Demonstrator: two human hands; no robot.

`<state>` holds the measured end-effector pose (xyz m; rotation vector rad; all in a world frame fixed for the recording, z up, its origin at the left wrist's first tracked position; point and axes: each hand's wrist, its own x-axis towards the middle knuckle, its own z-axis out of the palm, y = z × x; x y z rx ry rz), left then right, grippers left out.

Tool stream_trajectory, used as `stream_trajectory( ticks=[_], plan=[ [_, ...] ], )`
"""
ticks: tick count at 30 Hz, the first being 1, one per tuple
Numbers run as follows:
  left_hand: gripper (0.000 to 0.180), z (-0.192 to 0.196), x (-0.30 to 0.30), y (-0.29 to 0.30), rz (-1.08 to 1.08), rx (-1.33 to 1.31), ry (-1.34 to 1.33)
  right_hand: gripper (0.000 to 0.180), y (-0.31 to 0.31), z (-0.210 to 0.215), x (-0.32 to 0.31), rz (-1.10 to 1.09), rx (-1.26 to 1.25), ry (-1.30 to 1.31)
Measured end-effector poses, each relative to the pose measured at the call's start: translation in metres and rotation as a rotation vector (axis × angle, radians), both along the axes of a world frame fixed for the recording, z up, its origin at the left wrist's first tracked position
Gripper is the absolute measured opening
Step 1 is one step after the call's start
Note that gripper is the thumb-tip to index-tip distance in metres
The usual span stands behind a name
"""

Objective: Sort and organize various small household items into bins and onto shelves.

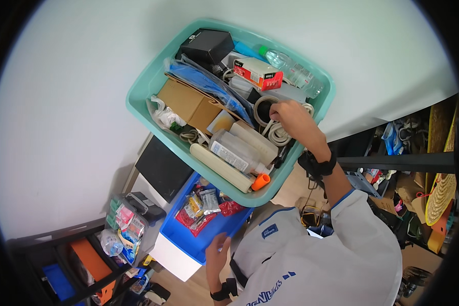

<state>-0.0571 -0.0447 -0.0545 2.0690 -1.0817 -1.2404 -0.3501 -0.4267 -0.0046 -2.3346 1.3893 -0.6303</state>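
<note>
A teal plastic bin (137,94) full of mixed items fills the upper middle. Inside it, my right hand (295,120) has its fingers closed at the edge of a roll of tape (258,113), right above a coiled white cable (278,135). Below that hand lie a clear pump bottle (234,151) and an orange cap (260,182). My left hand (217,257) is lower down, fingers apart and holding nothing, beside the rim of a blue bin (191,250). Red and silver packets (209,201) lie in the blue bin.
Also in the teal bin are a black box (207,46), a red-and-white box (257,73), a plastic bottle (296,71) and a cardboard box (186,104). Loaded dark shelves stand at lower left (61,245) and at right (398,162).
</note>
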Motion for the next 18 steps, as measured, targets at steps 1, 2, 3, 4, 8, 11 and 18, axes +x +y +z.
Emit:
stream_trajectory(
  ticks=[1, 2, 3, 4, 8, 11, 18],
  plan=[
    [0.036, 0.001, 0.000, -0.001, 0.003, 0.006, 0.003, 0.008, -0.002, 0.002, 0.000, 0.000, 0.052, 0.026],
    [0.036, 0.002, 0.000, -0.001, 0.005, 0.012, 0.006, 0.008, -0.002, 0.004, 0.000, 0.000, 0.103, 0.052],
    [0.036, 0.003, 0.000, -0.002, 0.005, 0.011, 0.006, 0.008, -0.002, 0.008, 0.000, 0.000, 0.103, 0.052],
    [0.036, 0.004, 0.000, -0.003, 0.003, 0.010, 0.011, 0.007, 0.000, 0.013, 0.000, -0.014, 0.151, -0.003],
    [0.037, 0.004, 0.000, -0.003, -0.010, 0.009, 0.011, 0.010, 0.004, 0.017, 0.000, -0.144, 0.286, -0.053],
    [0.037, 0.002, 0.001, -0.001, -0.021, 0.034, -0.001, 0.014, 0.004, 0.006, -0.006, -0.179, 0.098, 0.033],
    [0.040, -0.019, 0.023, 0.020, 0.018, 0.037, -0.048, 0.016, 0.011, 0.001, -0.021, -0.095, 0.025, 0.005]
  ],
)
